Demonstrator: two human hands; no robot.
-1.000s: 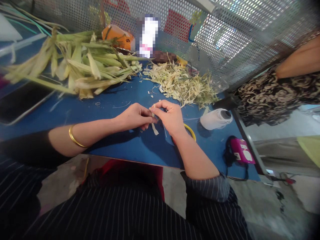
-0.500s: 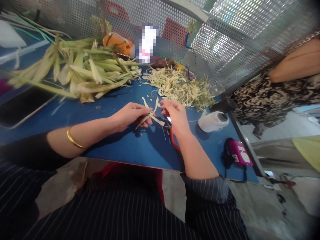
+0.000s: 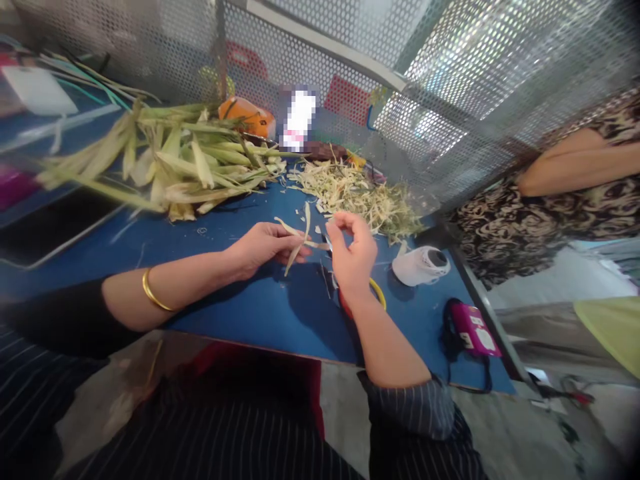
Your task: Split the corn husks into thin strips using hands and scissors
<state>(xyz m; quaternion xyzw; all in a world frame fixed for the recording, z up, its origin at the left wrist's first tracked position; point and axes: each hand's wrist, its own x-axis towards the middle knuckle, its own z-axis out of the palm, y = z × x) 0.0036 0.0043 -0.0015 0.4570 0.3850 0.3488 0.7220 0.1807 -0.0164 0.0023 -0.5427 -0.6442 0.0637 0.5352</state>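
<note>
My left hand [image 3: 267,250] pinches several narrow pale strips of corn husk [image 3: 307,230], which cross at the fingertips and fan outward. Close by on the right, my right hand [image 3: 353,250] has its thumb and fingers curled together; what they hold, if anything, is too small to make out. One strip's end reaches towards that hand. Under the right hand and wrist lie scissors with a red and yellow handle [image 3: 379,293], partly hidden. A white thread spool [image 3: 420,265] stands to the right, and a fine thread seems to run from it towards the hand.
Whole corn husks [image 3: 200,163] are heaped at the back left, shredded husk [image 3: 355,193] at the back centre. A dark tray-like panel [image 3: 60,223] lies left. A magenta box with a black cord [image 3: 477,330] sits near the right edge. Beyond a perforated metal screen [image 3: 320,40], another person's arm [image 3: 575,163] shows.
The view has tilted up slightly. The crossed strips have turned in my left hand. My right hand's fingers have curled in more, and the yellow part of the scissors' handle now shows.
</note>
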